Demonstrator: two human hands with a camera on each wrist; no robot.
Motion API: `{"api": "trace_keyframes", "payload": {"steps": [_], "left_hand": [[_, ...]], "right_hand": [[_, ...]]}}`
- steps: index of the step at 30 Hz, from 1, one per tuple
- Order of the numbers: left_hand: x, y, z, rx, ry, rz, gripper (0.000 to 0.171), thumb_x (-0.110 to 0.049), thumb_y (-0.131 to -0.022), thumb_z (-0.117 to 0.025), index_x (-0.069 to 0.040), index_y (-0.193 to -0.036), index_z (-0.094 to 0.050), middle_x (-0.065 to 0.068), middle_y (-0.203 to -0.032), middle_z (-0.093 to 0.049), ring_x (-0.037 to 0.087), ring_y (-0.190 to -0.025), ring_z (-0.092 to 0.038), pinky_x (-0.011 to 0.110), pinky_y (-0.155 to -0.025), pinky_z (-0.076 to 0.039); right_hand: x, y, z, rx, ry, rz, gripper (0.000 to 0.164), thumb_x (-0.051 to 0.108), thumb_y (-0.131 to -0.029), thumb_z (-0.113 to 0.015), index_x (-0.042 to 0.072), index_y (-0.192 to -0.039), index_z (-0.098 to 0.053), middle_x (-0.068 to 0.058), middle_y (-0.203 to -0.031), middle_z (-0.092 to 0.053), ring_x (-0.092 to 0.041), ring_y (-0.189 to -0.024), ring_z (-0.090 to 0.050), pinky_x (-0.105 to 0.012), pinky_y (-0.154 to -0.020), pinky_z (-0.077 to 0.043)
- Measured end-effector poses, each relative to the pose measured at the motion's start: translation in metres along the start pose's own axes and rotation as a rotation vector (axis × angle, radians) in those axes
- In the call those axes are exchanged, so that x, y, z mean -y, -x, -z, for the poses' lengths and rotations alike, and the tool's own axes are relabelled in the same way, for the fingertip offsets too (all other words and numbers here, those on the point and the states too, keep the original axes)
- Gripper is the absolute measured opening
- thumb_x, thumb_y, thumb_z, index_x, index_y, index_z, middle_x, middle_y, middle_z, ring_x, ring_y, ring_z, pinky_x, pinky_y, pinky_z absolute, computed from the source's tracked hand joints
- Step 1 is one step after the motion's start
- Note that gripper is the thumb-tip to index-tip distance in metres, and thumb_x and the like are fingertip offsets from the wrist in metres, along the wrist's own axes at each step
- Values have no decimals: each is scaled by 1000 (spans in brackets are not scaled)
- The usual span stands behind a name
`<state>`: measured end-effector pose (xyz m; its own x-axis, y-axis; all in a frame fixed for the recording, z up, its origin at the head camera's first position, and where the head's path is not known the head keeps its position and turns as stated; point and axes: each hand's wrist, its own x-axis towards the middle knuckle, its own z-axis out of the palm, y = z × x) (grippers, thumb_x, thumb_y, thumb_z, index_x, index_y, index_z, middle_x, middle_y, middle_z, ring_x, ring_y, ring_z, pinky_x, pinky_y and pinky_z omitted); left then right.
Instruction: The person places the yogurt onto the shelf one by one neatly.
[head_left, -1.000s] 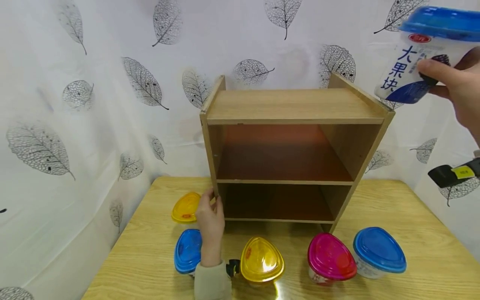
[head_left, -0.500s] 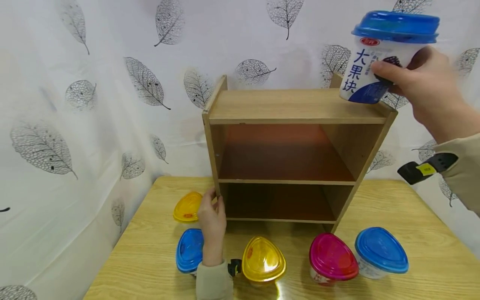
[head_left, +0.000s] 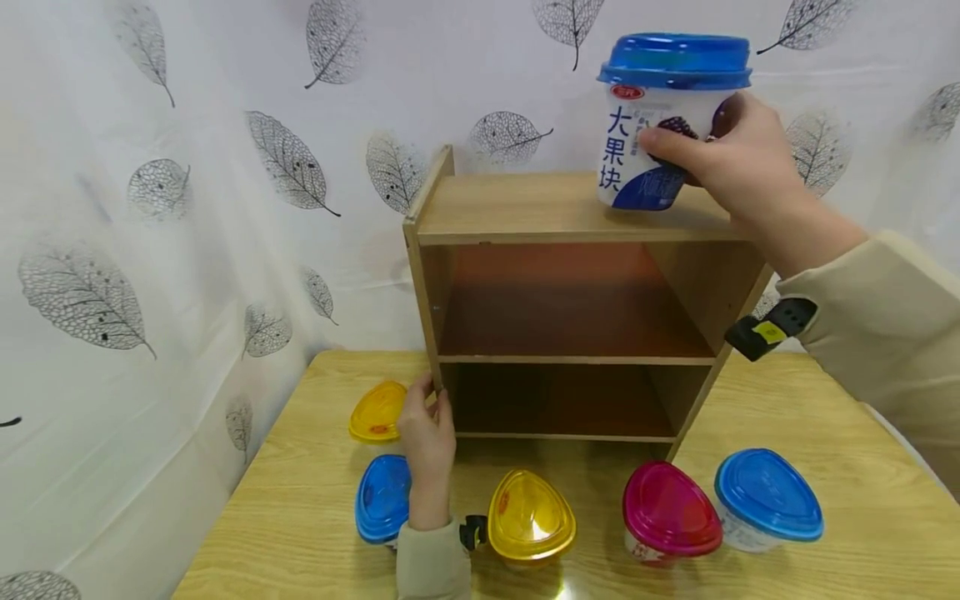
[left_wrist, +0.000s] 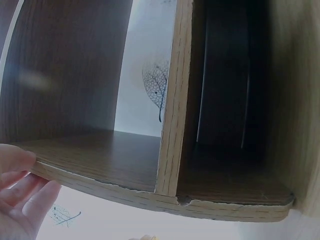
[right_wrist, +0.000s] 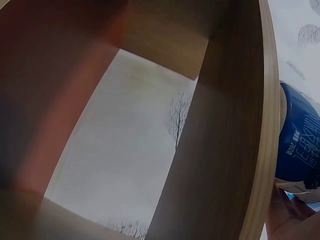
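Your right hand [head_left: 738,162], fingers wrapped round a blue-lidded white cup [head_left: 652,104], holds it upright over the top board [head_left: 517,202] of a wooden shelf [head_left: 573,308], while your left hand [head_left: 427,433] pinches its left side panel [head_left: 422,292].

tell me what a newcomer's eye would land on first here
Probably the big white cup with its blue lid, which the right hand holds up at the top of the wooden shelf. Next might come the vivid pink lid in front of the shelf, between a yellow lid and a blue one. The left hand grips the shelf's left front edge.
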<state>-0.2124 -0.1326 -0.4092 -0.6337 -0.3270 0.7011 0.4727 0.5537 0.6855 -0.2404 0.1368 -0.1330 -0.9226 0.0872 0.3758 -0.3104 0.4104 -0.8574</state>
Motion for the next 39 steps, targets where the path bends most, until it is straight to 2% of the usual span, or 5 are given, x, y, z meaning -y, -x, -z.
{"api": "trace_keyframes", "payload": {"steps": [7, 17, 21, 26, 39], "left_hand": [[0, -1, 0, -2, 1, 3, 20, 7, -81, -57, 10, -101, -56, 23, -94, -60, 33, -85, -60, 38, -62, -52], [0, -4, 1, -11, -12, -8, 20, 9, -80, -57, 10, -100, -56, 23, -94, -60, 32, -85, -60, 37, -61, -52], [-2, -4, 0, -6, -4, -6, 19, 9, -80, -57, 10, -99, -56, 23, -93, -60, 33, -85, -60, 37, -61, -52], [-3, -3, -1, -1, -1, 5, 18, 9, -80, -56, 10, -98, -56, 23, -93, -60, 33, -85, -59, 37, -62, -52], [-2, -1, -1, 0, 7, 13, 19, 10, -80, -56, 10, -99, -57, 22, -93, -60, 32, -87, -59, 37, -62, -52]], "right_hand": [[13, 3, -28, 42, 22, 76, 64, 32, -78, -65, 17, -132, -33, -9, -131, -40, -25, -116, -44, -39, -96, -33], [28, -2, -60, 39, 23, 66, 65, 35, -76, -67, 16, -130, -36, -6, -127, -43, -20, -112, -46, -34, -95, -36], [32, -5, -67, 31, 2, 57, 66, 36, -74, -69, 16, -129, -37, -4, -126, -45, -19, -111, -47, -33, -95, -36], [32, -8, -74, 26, 42, 75, 65, 38, -75, -67, 14, -128, -38, -5, -125, -46, -19, -109, -48, -32, -94, -37], [33, -13, -95, 42, -52, 137, 62, 33, -76, -68, 14, -127, -39, -4, -123, -48, -16, -108, -49, -30, -93, -38]]}}
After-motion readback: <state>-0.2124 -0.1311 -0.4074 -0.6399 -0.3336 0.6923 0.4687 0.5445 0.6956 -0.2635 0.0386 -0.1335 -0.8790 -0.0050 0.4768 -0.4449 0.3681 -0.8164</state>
